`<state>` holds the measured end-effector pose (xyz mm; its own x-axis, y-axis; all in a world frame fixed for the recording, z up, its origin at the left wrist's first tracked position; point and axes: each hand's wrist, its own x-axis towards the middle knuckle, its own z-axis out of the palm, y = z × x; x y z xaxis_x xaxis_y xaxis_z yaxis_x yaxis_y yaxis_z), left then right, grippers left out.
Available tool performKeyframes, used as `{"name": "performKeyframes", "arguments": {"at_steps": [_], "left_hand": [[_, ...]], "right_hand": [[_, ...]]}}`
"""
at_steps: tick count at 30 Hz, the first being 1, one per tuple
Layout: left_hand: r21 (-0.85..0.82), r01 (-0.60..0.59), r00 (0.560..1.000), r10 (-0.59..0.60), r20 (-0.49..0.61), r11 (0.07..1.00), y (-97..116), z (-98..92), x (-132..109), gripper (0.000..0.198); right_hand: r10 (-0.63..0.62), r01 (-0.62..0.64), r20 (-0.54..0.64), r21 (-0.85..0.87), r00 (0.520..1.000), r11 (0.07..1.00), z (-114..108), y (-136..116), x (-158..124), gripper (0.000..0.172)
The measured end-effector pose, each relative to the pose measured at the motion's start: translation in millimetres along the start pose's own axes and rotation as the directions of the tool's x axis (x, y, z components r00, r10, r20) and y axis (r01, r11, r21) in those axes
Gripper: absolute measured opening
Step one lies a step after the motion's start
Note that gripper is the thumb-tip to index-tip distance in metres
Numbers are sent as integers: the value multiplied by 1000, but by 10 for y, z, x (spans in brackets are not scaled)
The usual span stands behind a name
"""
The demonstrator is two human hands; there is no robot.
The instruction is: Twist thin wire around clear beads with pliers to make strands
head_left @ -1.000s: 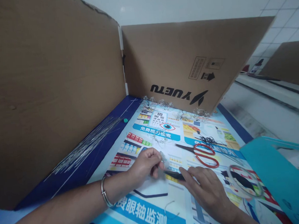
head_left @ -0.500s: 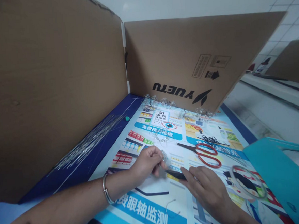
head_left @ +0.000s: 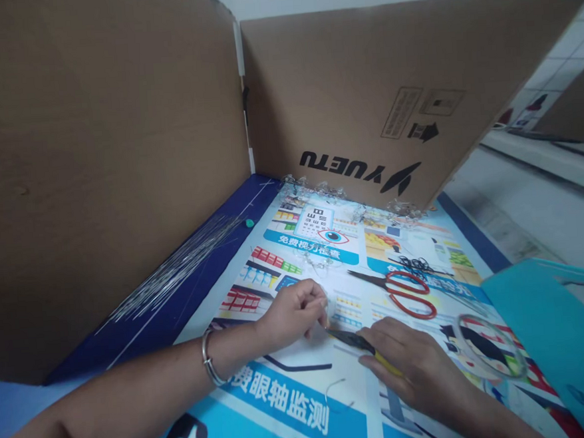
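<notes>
My left hand [head_left: 294, 313], with a silver bangle on its wrist, is closed in a pinch on a small clear wire piece [head_left: 330, 304]. Most of that piece is hidden by the fingers or blends into the printed sheet. In my right hand [head_left: 415, 364] are pliers [head_left: 351, 338] with dark jaws and a yellow handle. Their tips point left and lie close to the left fingertips; whether they touch the wire I cannot tell. Red-handled scissors [head_left: 408, 295] rest just beyond the right hand. Short wire offcuts [head_left: 334, 393] lie nearer to me.
Cardboard panels [head_left: 343, 95] wall off the left and back. A bundle of straight wires [head_left: 175, 267] lies along the left side. Clear wire pieces [head_left: 325, 190] line the back. At right are a wire coil [head_left: 519, 363], black ties [head_left: 415, 265] and a turquoise folder [head_left: 544, 321].
The right hand and pliers have drawn slightly right, showing more of the yellow handle. My left hand keeps its pinch. The view has shifted a little, bringing a tool tip into the bottom edge.
</notes>
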<state>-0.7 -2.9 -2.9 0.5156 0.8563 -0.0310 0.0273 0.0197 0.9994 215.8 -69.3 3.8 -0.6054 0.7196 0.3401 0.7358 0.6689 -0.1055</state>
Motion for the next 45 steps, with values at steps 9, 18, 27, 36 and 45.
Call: {"name": "performKeyframes", "arguments": {"at_steps": [9,18,27,36,45], "left_hand": [[194,-105,994,97,51,975,39,-5,-61,15],[253,-162,985,143,93,954,79,-8,-83,13],[226,-114,991,95,93,968,101,-11,-59,14],[48,91,994,-88,-59,995,227,-180,43,15],[-234,250,963,-267,-46,940,114,-5,-18,6]], "right_hand": [[95,-139,215,201,972,970,-130,-11,27,17],[134,-227,288,318,948,921,-156,6,48,13],[131,-243,296,382,946,892,-161,22,79,15],[132,-121,-303,57,944,991,212,115,-68,26],[-243,139,-160,-484,957,864,105,-49,-74,34]]}}
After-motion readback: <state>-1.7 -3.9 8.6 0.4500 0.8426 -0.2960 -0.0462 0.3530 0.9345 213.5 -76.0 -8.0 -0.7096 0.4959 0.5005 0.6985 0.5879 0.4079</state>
